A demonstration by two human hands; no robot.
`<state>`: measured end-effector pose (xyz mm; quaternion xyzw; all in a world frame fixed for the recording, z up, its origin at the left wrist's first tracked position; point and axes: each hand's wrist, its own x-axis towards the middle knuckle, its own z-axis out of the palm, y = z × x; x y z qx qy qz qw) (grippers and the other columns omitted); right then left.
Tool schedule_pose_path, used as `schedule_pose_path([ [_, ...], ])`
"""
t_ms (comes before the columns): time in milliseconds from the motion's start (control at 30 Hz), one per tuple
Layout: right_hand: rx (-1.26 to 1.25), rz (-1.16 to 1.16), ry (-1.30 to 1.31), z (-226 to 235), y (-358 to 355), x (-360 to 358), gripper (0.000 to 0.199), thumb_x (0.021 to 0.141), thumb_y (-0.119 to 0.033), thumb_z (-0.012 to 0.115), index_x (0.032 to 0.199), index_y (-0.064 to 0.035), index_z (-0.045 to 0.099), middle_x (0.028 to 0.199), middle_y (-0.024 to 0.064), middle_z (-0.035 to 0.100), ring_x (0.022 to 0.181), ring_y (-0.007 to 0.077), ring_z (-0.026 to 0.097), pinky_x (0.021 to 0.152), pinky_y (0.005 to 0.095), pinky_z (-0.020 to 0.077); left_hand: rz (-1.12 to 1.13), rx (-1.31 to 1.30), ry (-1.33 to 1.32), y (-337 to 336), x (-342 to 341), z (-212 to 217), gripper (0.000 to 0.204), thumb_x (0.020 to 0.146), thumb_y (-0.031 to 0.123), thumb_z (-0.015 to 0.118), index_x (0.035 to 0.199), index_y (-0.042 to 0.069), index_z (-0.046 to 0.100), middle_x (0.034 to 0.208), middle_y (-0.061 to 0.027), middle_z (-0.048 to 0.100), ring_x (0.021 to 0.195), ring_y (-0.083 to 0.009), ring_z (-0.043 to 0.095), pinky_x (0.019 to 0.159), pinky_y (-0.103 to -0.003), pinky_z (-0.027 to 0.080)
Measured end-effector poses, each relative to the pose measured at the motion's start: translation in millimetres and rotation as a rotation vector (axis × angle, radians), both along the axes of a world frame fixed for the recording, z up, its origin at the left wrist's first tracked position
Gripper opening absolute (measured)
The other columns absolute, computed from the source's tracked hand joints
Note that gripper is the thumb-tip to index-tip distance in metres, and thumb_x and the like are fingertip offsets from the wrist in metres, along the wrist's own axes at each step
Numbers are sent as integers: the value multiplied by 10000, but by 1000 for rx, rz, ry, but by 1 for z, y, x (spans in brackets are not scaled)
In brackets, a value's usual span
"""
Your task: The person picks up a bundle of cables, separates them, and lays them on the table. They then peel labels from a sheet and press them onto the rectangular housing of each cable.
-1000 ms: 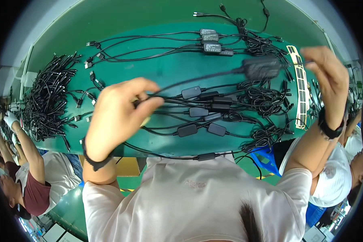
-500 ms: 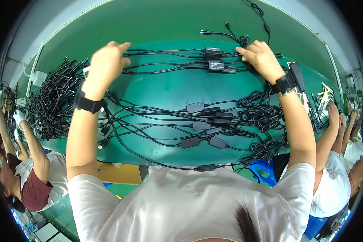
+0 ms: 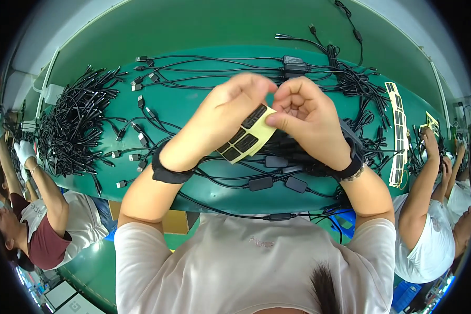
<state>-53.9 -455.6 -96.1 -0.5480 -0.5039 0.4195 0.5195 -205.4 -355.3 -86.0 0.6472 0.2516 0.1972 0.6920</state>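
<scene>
Over the middle of the table, a yellow-backed sheet of black labels [image 3: 237, 152] is tilted between my hands. My left hand [image 3: 239, 99] is closed over its upper side, fingers curled and slightly blurred; part of the sheet is hidden under the palm. My right hand [image 3: 310, 116] pinches the sheet's right edge, its thumb on top and the other fingers curled. Beyond my hands run black cables with small black inline boxes [image 3: 295, 69]. More cables with boxes [image 3: 260, 183] lie beneath and nearer to me.
A big heap of black cables [image 3: 76, 125] sits at the left, with USB plugs [image 3: 134, 157] beside it. Coiled cable ends [image 3: 358, 83] lie at the right. Near the right edge is a long label strip [image 3: 399, 133]. Co-workers [image 3: 47, 225] are at both sides.
Both hands have come from the far row of cables back to the middle, close together. The label sheet now shows between them. A dark piece by my right wrist no longer covers the strip at right.
</scene>
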Motion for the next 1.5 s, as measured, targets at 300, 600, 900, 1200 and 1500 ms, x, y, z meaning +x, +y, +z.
schedule_pose_path([
  [300, 523, -182, -753, -5, 3, 7, 203, 704, -14, 728, 888, -19, 644, 859, 71, 629, 781, 194, 605, 690, 278, 482, 69, 222, 154, -3, -7, -6, 144, 859, 83, 643, 937, -35, 669, 780, -38, 667, 673, -64, 592, 602, -199, 487],
  [600, 687, -193, -990, -10, -3, -4, 224, 616, 3, 720, 813, -25, 617, 803, 81, 562, 718, 268, 546, 645, 355, 468, 124, 109, 13, -13, -8, -14, 164, 855, 129, 647, 810, -24, 683, 651, -6, 630, 597, -30, 537, 494, -192, 420],
  [900, 484, -200, -939, 56, 34, 74, 67, 781, -50, 632, 845, -41, 647, 848, 68, 633, 714, 173, 591, 676, 293, 479, 262, -216, -177, 16, -16, -13, 162, 922, 142, 552, 887, -4, 613, 782, -20, 625, 680, -70, 558, 624, -214, 453],
  [1200, -81, -712, -1040, -42, 212, 375, 1017, 743, -232, 709, 1468, -223, -4, 1274, 286, 485, 1111, 428, 525, 927, 435, 432, -37, -337, -40, 20, -30, -3, 118, 934, 109, 530, 877, 20, 581, 756, 41, 555, 662, -23, 480, 585, -188, 401],
  [1500, 240, -607, -915, -7, 250, 295, 920, 744, -80, 678, 1462, -195, 114, 882, 120, 671, 820, 278, 648, 759, 385, 509, 67, -395, -16, 33, -28, -5, 192, 923, 142, 549, 784, 18, 599, 666, 9, 571, 574, -40, 490, 503, -199, 373],
])
